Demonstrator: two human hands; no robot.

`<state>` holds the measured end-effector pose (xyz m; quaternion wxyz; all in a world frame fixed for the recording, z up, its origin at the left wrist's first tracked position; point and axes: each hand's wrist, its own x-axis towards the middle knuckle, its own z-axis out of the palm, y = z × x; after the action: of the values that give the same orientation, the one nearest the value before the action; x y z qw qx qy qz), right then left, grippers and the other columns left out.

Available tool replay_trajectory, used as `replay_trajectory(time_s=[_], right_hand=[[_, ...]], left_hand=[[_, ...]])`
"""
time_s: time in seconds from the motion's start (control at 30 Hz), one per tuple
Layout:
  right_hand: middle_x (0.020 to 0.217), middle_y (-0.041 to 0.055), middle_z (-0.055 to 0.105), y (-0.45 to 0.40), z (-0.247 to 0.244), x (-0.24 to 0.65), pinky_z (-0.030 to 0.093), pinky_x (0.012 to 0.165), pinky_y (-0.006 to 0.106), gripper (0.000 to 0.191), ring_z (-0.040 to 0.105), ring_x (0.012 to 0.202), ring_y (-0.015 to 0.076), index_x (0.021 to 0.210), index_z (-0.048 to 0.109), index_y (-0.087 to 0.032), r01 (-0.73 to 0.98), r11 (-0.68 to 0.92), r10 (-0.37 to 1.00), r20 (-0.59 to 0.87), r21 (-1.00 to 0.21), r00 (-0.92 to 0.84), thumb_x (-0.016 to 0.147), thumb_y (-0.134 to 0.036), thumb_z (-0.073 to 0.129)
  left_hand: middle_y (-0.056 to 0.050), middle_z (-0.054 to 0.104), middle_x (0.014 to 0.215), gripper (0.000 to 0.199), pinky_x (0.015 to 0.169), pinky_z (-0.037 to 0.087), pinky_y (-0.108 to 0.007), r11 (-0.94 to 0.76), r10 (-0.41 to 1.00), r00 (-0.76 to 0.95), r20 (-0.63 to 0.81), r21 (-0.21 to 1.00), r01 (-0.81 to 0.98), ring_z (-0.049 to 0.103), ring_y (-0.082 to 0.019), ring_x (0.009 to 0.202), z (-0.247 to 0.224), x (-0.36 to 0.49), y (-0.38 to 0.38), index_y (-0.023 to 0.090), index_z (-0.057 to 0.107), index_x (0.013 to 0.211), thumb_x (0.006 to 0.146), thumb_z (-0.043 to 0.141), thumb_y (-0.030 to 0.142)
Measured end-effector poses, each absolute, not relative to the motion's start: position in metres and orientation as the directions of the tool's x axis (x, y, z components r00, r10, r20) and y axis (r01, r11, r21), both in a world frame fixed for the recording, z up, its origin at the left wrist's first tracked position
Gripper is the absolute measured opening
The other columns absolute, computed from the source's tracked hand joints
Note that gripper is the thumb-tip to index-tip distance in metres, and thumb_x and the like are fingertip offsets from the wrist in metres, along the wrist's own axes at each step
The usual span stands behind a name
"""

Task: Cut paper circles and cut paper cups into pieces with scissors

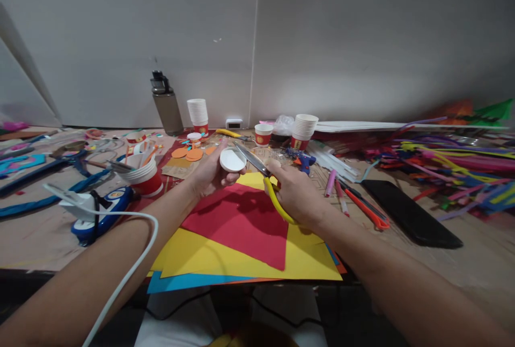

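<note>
My left hand [211,175] is closed around a small round white piece [233,160] with a raised rim, its flat face turned up. In my right hand [295,191] is a pair of scissors with yellow handles [277,202]; the blades point up and left, their tips just beside the white piece. Under both hands lies a red sheet [241,223] on top of yellow sheets [197,258], with a blue sheet [177,282] showing at the front edge.
Paper cups [147,178] holding tools stand left, beside a blue power strip [104,215]. Cup stacks [304,130], a bottle [167,108] and a glue gun [306,160] sit behind. A phone [410,213] and pipe cleaners [462,170] lie right. A white cable crosses my left forearm.
</note>
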<state>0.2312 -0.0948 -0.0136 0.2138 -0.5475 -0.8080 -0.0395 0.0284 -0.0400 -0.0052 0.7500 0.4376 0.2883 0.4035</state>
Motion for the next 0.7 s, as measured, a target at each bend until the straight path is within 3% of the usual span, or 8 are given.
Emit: replay_trajectory(time_s=[0.1, 0.2, 0.37, 0.53, 0.7], right_hand=[[0.088, 0.0077, 0.066, -0.091, -0.014, 0.233, 0.033, 0.058, 0.026, 0.023, 0.054, 0.067, 0.0161, 0.102, 0.061, -0.017, 0.854, 0.433, 0.857, 0.425, -0.288, -0.291, 0.085, -0.026, 0.048], [0.071, 0.0017, 0.06, -0.086, -0.013, 0.235, 0.035, 0.059, 0.023, 0.017, 0.051, 0.061, 0.0127, 0.086, 0.06, -0.018, 0.774, 0.425, 0.865, 0.462, -0.47, -0.195, 0.086, -0.031, 0.049], [0.055, -0.004, 0.049, -0.081, -0.013, 0.238, 0.034, 0.052, 0.022, 0.025, 0.043, 0.051, 0.0101, 0.074, 0.052, -0.02, 0.654, 0.356, 0.908, 0.413, -0.667, -0.073, 0.085, -0.042, 0.048], [0.053, -0.0042, 0.048, -0.078, -0.017, 0.238, 0.032, 0.047, 0.022, 0.026, 0.042, 0.048, 0.0099, 0.076, 0.053, -0.02, 0.622, 0.317, 0.934, 0.348, -0.716, -0.075, 0.084, -0.045, 0.051], [0.058, -0.0022, 0.053, -0.078, -0.016, 0.239, 0.033, 0.046, 0.022, 0.026, 0.044, 0.049, 0.0102, 0.075, 0.054, -0.02, 0.644, 0.283, 0.948, 0.308, -0.71, -0.077, 0.083, -0.045, 0.053]], left_hand=[[-0.008, 0.064, 0.068, 0.056, 0.033, 0.029, -0.016, 0.227, 0.864, 0.503, -0.008, 0.899, -0.374, 0.047, -0.006, 0.041, -0.01, 0.028, -0.038, 0.012, 0.059, 0.081, 0.08, 0.048, 0.067], [-0.009, 0.067, 0.085, 0.05, 0.049, 0.045, -0.02, 0.056, 0.872, 0.461, 0.164, 0.902, -0.427, 0.06, -0.012, 0.063, -0.019, 0.029, -0.033, 0.013, 0.061, 0.096, 0.077, 0.059, 0.06], [-0.006, 0.063, 0.103, 0.047, 0.072, 0.049, -0.023, -0.269, 0.847, 0.377, 0.376, 0.913, -0.307, 0.06, -0.014, 0.088, -0.031, 0.029, -0.025, 0.018, 0.059, 0.109, 0.068, 0.079, 0.032], [-0.006, 0.06, 0.107, 0.052, 0.084, 0.049, -0.029, -0.376, 0.825, 0.369, 0.428, 0.903, -0.207, 0.058, -0.015, 0.096, -0.03, 0.03, -0.027, 0.021, 0.055, 0.109, 0.064, 0.081, 0.023], [-0.009, 0.059, 0.117, 0.054, 0.089, 0.047, -0.031, -0.338, 0.84, 0.354, 0.411, 0.907, -0.252, 0.057, -0.019, 0.107, -0.025, 0.033, -0.034, 0.021, 0.054, 0.108, 0.061, 0.081, 0.021]])
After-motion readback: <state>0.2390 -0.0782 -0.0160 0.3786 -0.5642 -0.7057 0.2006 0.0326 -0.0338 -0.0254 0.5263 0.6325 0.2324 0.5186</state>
